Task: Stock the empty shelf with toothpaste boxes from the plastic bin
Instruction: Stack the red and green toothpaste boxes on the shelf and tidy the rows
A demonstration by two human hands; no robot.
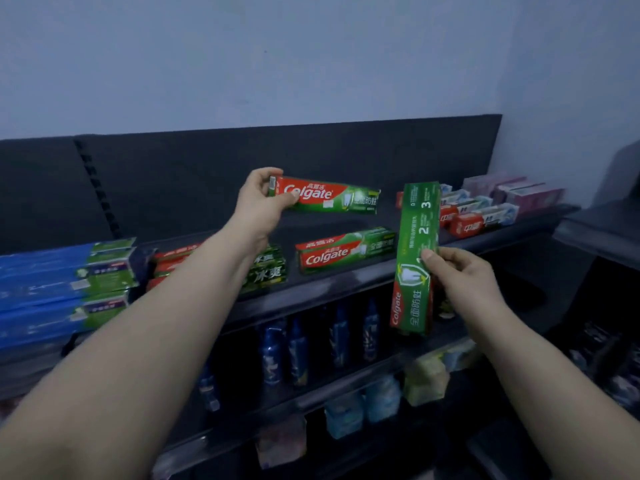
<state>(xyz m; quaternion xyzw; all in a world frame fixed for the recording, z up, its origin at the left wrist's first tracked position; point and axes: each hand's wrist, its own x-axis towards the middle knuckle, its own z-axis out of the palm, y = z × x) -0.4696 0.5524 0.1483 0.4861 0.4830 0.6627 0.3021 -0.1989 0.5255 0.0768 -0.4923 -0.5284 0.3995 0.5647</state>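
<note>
Two boxes are held at once, one in each hand. The left hand [258, 199] is closed around the left end of a level box [329, 199], which is carried label-forward above a bare patch of the shelf [311, 226]. That pose is probably chosen so the box can be lowered flat, matching the lying box [346, 251] just in front of it.

The right hand [464, 282] is wrapped around the middle of an upright box [417, 258], with the thumb pressed on its front face. This box is kept on end in front of the shelf edge, seemingly parked until its turn.

Green boxes [266, 268] are partly hidden behind the left forearm. Blue boxes [65, 289] are stacked at the far left, and red-white boxes [481, 216] are lined up at the right. Bottles [298, 351] are ranged on the shelf below. The bin is not seen. The shelf is judged partly stocked, with room left in the middle.
</note>
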